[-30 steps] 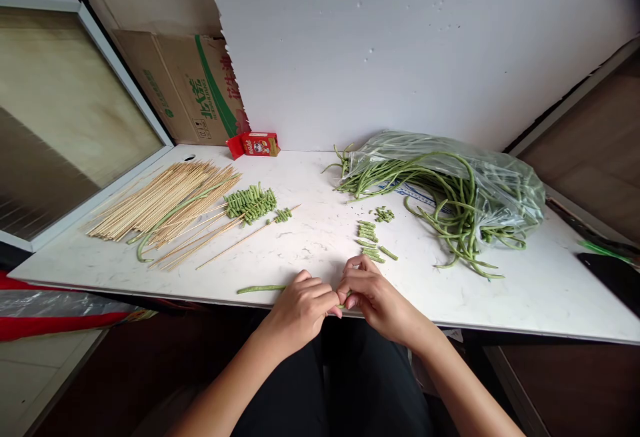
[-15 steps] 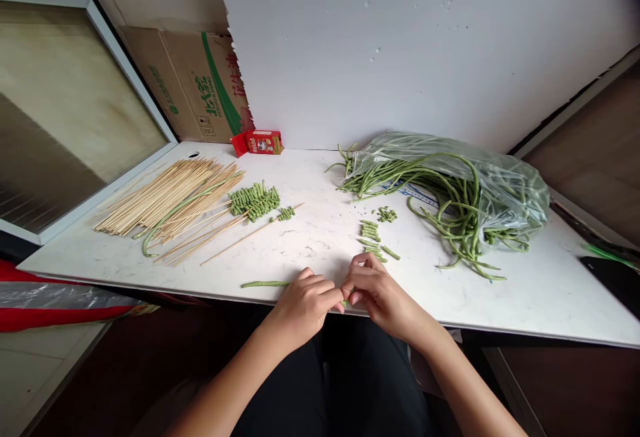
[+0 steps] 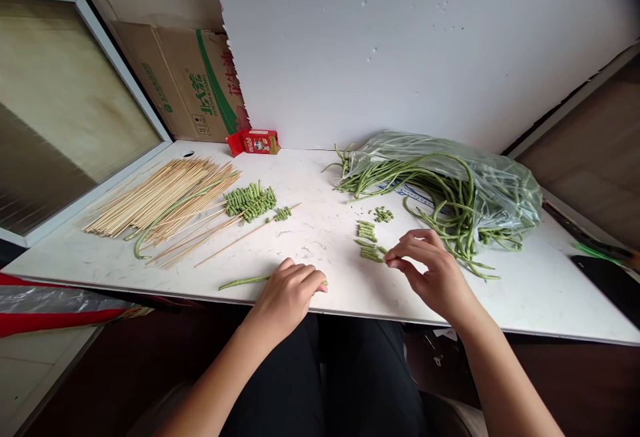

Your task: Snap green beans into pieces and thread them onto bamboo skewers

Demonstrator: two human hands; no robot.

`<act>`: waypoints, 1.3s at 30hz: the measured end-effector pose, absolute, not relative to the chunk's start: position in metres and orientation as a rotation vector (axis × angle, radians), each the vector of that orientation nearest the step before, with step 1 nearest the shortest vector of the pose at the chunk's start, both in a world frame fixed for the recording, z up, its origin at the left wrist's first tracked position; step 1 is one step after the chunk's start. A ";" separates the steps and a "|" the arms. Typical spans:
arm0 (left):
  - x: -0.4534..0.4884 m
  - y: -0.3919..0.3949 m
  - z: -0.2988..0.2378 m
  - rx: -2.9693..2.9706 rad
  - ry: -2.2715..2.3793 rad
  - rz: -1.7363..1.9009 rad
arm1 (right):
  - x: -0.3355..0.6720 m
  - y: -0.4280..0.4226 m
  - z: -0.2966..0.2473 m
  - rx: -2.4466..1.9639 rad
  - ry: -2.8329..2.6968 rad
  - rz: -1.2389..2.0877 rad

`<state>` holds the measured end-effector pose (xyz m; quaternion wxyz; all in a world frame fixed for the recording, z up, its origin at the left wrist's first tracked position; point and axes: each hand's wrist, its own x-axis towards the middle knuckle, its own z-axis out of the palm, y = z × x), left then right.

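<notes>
My left hand (image 3: 289, 289) rests at the near table edge, fingers curled round a long green bean (image 3: 243, 281) whose free end lies to the left on the white table (image 3: 320, 237). My right hand (image 3: 430, 267) hovers to the right, thumb and forefinger pinched on a short bean piece at the small row of cut bean pieces (image 3: 369, 237). A pile of cut pieces (image 3: 250, 200) lies beside a heap of bamboo skewers (image 3: 165, 200); one skewer carries a few threaded pieces (image 3: 283, 213).
A clear plastic bag of long beans (image 3: 450, 190) lies at the right back. A red carton (image 3: 254, 143) and a cardboard box (image 3: 190, 87) stand by the wall. A dark object (image 3: 607, 277) lies at the far right edge.
The hands, joined on the bean at the table edge, have parted. My right hand moved right and away to the cut pieces with a short piece; the left kept the long bean.
</notes>
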<state>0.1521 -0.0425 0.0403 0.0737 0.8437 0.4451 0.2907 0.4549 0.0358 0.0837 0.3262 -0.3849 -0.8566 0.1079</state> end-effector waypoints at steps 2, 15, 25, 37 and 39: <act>0.153 -0.043 0.040 2.525 1.348 0.898 | 0.461 0.040 0.078 -1.050 -2.191 0.213; 0.151 -0.043 0.027 2.522 1.476 0.916 | 0.473 0.059 0.024 -1.332 -2.092 -0.073; 0.164 -0.046 0.028 2.372 1.396 1.249 | 0.406 0.010 0.067 -1.029 -2.136 0.460; 0.168 -0.047 0.032 2.198 1.373 1.332 | 0.382 -0.005 0.055 -0.840 -2.098 0.643; 0.167 -0.047 0.033 2.207 1.371 1.295 | 0.381 -0.006 0.056 -0.834 -2.091 0.617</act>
